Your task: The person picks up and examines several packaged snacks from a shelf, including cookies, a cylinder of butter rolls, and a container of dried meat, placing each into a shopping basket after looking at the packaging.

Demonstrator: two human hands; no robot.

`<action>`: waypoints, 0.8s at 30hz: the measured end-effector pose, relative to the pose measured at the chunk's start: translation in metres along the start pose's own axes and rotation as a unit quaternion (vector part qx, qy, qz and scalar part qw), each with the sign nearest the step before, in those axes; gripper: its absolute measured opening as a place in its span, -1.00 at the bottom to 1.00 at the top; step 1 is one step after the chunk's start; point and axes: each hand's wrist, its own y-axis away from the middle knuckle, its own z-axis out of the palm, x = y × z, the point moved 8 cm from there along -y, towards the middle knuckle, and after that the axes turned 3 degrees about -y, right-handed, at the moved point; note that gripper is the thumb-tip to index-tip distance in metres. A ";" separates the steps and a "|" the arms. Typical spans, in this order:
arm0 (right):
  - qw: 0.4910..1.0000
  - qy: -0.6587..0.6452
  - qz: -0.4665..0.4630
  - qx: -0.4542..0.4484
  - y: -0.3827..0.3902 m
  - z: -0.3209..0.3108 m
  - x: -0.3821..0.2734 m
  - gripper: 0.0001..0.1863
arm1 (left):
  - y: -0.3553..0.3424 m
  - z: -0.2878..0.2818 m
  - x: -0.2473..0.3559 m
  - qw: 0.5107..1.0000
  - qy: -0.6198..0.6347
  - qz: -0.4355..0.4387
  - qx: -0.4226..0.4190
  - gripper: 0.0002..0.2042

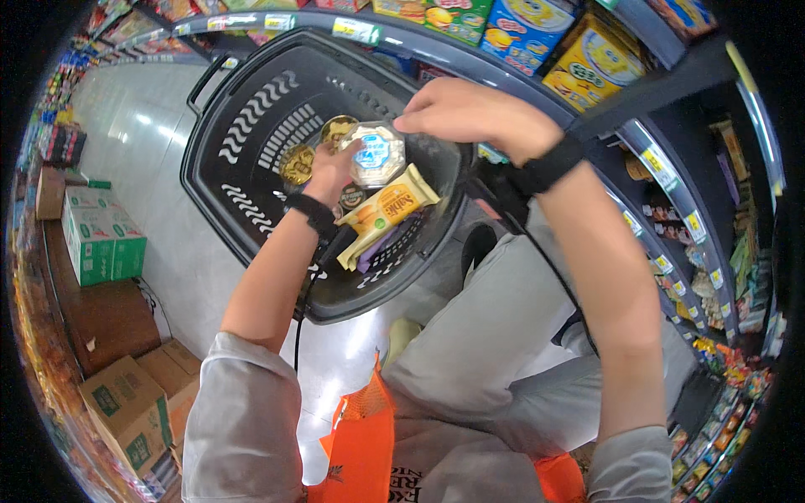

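A black shopping basket (235, 172) stands in front of me with several packed goods in it. Over its far right part, an octagonal clear tub (379, 158) with white contents and a blue-and-white label is between my hands. My left hand (332, 174) reaches into the basket, its fingers closed at the tub's left edge. With curled fingers, my right hand (457, 111) touches the tub's upper right edge; part of its grip is hidden. Gold-lidded round containers (298, 164) lie beside my left hand. A yellow and cream packet (388, 214) rests nearer me, above a purple package (390, 243).
Shelves with boxed snacks (528, 33) curve along the far side and right, close to the basket. On the left, green-and-white cartons (101, 235) and open cardboard boxes (126, 411) stand by the tiled floor (134, 109). The basket's handle (205, 84) sticks out at far left.
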 end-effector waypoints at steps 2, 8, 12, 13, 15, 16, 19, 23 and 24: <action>0.999 -0.012 -0.018 0.047 0.052 -0.039 0.005 -0.58 | -0.006 -0.015 0.021 0.975 -0.178 0.085 0.103 -0.30; 0.976 -0.172 0.089 0.096 0.202 -0.091 0.139 -0.54 | 0.140 0.104 0.152 0.972 0.012 0.151 -0.179 -0.70; 0.935 -0.258 0.138 0.202 0.308 -0.125 0.200 -0.54 | 0.288 0.238 0.216 0.852 -0.179 0.268 -0.412 -0.87; 0.920 -0.289 0.136 0.227 0.337 -0.127 0.222 -0.56 | 0.323 0.275 0.215 0.824 -0.201 0.238 -0.474 -0.85; 0.899 -0.306 0.147 0.278 0.405 -0.133 0.261 -0.58 | 0.375 0.347 0.200 0.743 -0.230 0.255 -0.575 -0.78; 0.890 -0.316 0.136 0.300 0.432 -0.139 0.265 -0.58 | 0.400 0.373 0.204 0.707 -0.221 0.294 -0.605 -0.73; 0.793 -0.429 0.135 0.410 0.535 -0.141 0.312 -0.59 | 0.472 0.463 0.197 0.650 -0.217 0.329 -0.650 -0.72; 0.640 -0.506 0.152 0.559 0.644 -0.121 0.399 -0.62 | 0.525 0.574 0.152 0.633 -0.213 0.273 -0.692 -0.70; 0.634 -0.502 0.195 0.554 0.662 -0.113 0.410 -0.61 | 0.526 0.595 0.138 0.649 -0.229 0.243 -0.684 -0.68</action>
